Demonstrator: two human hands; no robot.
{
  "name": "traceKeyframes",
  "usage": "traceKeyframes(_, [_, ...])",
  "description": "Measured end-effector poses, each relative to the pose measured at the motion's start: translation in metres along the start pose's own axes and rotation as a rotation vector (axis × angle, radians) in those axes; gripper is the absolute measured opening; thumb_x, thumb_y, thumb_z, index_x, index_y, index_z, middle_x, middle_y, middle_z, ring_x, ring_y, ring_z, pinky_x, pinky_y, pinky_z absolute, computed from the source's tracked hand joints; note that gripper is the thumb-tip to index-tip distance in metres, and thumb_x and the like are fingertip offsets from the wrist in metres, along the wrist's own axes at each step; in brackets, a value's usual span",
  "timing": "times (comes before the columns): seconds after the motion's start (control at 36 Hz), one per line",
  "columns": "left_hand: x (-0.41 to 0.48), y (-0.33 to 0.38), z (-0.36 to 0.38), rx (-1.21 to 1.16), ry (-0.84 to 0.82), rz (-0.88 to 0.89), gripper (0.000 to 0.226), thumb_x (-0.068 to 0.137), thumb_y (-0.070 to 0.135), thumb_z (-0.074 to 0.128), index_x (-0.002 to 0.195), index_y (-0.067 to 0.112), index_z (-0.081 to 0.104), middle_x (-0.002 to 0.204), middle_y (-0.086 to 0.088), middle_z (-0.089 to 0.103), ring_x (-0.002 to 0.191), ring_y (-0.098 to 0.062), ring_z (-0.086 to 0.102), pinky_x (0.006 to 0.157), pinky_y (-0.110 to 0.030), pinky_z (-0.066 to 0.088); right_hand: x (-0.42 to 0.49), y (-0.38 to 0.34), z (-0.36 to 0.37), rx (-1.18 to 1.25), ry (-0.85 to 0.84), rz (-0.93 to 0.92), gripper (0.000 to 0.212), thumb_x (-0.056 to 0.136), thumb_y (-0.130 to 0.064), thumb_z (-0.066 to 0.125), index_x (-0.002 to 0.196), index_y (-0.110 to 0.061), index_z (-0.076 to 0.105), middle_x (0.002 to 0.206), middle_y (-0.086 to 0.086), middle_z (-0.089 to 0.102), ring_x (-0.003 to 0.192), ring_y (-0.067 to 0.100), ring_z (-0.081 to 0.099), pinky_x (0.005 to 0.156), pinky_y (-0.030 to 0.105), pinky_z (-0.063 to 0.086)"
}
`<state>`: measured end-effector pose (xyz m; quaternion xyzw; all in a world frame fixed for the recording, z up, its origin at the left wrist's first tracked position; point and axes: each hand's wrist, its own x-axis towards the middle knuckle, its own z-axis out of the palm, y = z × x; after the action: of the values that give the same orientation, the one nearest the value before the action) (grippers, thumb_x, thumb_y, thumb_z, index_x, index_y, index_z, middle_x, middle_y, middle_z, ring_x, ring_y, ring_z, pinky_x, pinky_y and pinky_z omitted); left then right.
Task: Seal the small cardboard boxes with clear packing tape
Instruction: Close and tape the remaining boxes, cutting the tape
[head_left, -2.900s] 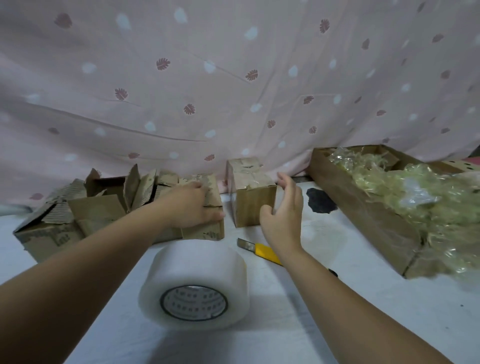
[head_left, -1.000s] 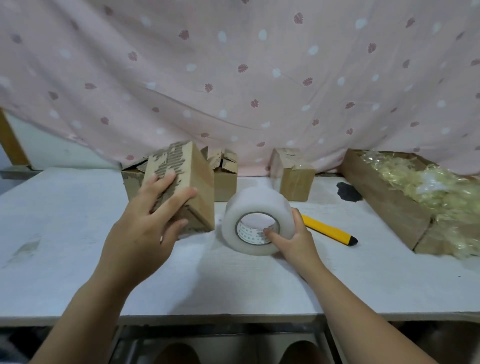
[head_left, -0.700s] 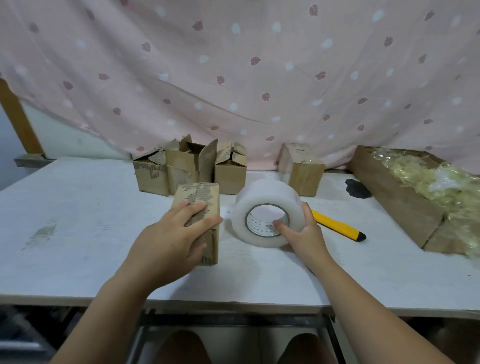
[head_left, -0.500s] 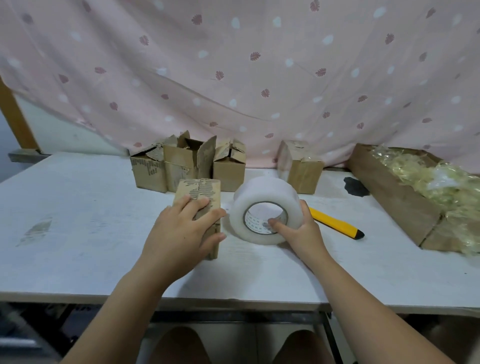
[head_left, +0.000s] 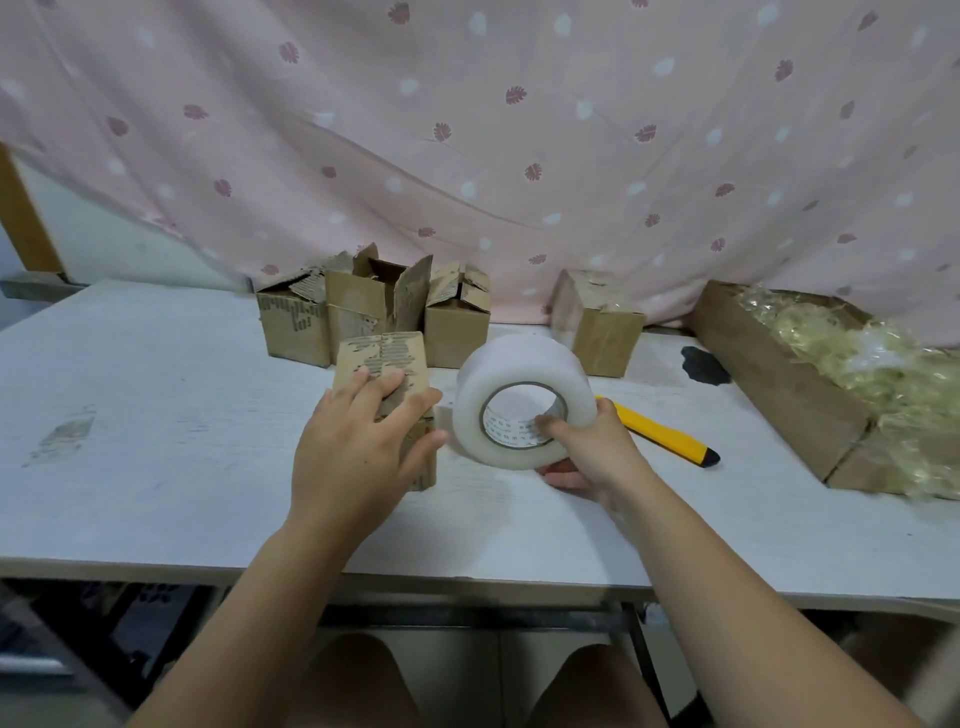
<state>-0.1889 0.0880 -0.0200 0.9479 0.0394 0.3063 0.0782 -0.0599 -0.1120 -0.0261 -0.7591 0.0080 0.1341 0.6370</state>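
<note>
A small cardboard box with closed, torn-faced flaps stands on the white table in front of me. My left hand lies over its top and front, thumb against its right side, holding it. Just right of it a wide roll of clear packing tape stands on its edge, core facing me. My right hand grips the roll, thumb inside the core and fingers under its right side. A short stretch of tape seems to reach from the roll toward the box.
Three open small boxes stand in a row at the back, a closed one to their right. A yellow utility knife lies right of the roll. A long cardboard tray of crumpled clear plastic fills the right side.
My left hand brought a box from the back row forward and set it upright. My right hand took hold of the roll, now standing on edge. Little has moved in the last half second.
</note>
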Motion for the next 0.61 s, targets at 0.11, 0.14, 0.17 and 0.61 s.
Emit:
traceKeyframes(0.11, [0.0, 0.0, -0.001, 0.028, 0.0, 0.026, 0.047, 0.089, 0.044, 0.042, 0.108, 0.015, 0.074, 0.114, -0.018, 0.068, 0.11, -0.044, 0.061, 0.084, -0.06, 0.051, -0.001, -0.003, 0.005, 0.07, -0.07, 0.015, 0.016, 0.085, -0.02, 0.075, 0.093, -0.015, 0.062, 0.083, 0.007, 0.065, 0.068, 0.018, 0.061, 0.061, 0.029, 0.055])
traceKeyframes(0.14, [0.001, 0.0, -0.001, 0.03, 0.006, 0.028, 0.046, 0.089, 0.043, 0.043, 0.107, 0.015, 0.074, 0.114, -0.018, 0.068, 0.109, -0.045, 0.061, 0.083, -0.06, 0.051, -0.002, -0.001, 0.008, 0.086, -0.043, 0.008, 0.014, 0.084, -0.02, 0.076, 0.089, -0.013, 0.064, 0.077, 0.006, 0.062, 0.063, 0.017, 0.055, 0.06, 0.028, 0.05])
traceKeyframes(0.17, [0.001, 0.002, -0.001, 0.031, 0.016, 0.024, 0.045, 0.089, 0.041, 0.043, 0.106, 0.014, 0.074, 0.113, -0.018, 0.068, 0.109, -0.045, 0.061, 0.082, -0.061, 0.051, -0.002, 0.001, 0.012, 0.103, -0.014, 0.01, 0.016, 0.083, -0.02, 0.077, 0.088, -0.011, 0.065, 0.073, 0.006, 0.06, 0.062, 0.017, 0.052, 0.06, 0.028, 0.044])
traceKeyframes(0.61, [0.0, -0.002, 0.003, -0.026, 0.094, -0.06, 0.042, 0.088, 0.037, 0.043, 0.102, 0.013, 0.074, 0.112, -0.017, 0.068, 0.11, -0.042, 0.061, 0.081, -0.059, 0.05, -0.006, 0.014, 0.063, 0.18, 0.245, -0.24, 0.015, 0.093, -0.018, 0.06, 0.105, -0.027, 0.06, 0.1, -0.006, 0.067, 0.1, 0.016, 0.062, 0.085, 0.036, 0.051])
